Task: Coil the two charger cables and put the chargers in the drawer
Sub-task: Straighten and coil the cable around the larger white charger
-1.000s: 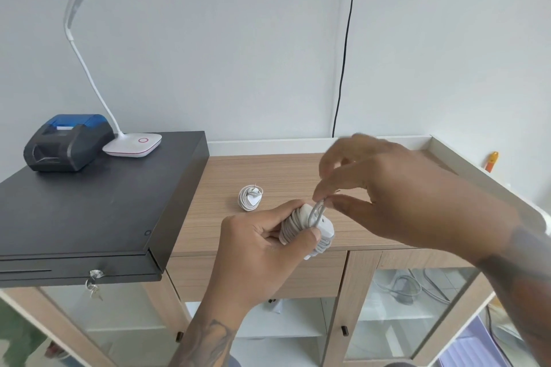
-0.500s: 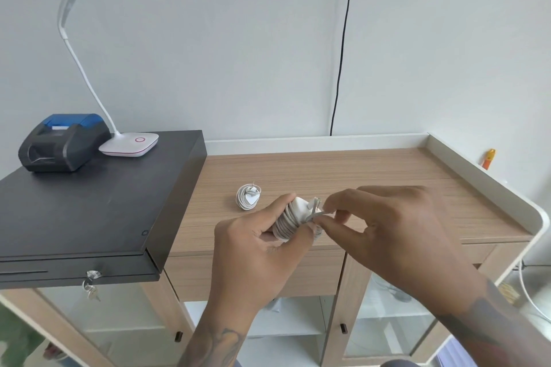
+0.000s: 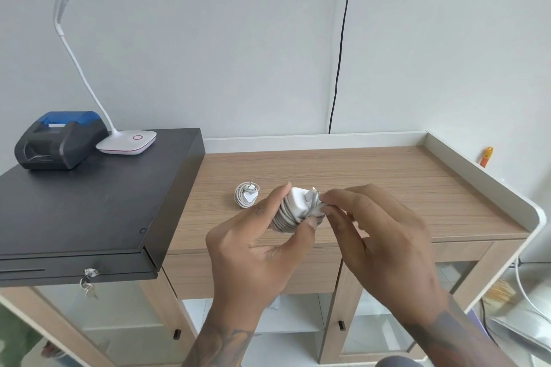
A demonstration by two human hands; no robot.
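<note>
Left hand [image 3: 262,243]: curled round white square charger wrapped in grey-white cable [image 3: 298,210], frame centre.
Right hand [image 3: 378,235]: fingertips pinched the cable's loose end at the plug.
Second coiled white charger [image 3: 247,194]: on wooden countertop [image 3: 387,182], just left.
Progress: both coiled, judged; stowing in drawer [image 3: 253,272] remained.

one head-worn camera looks forward and down, close over the wooden counter [image 3: 387,188].

Both forearms reach in from below. The left hand [image 3: 256,244] cups the charger [image 3: 298,208], thumb and fingers curled round it. The right hand [image 3: 384,235] seems to pinch its cable end.
</note>
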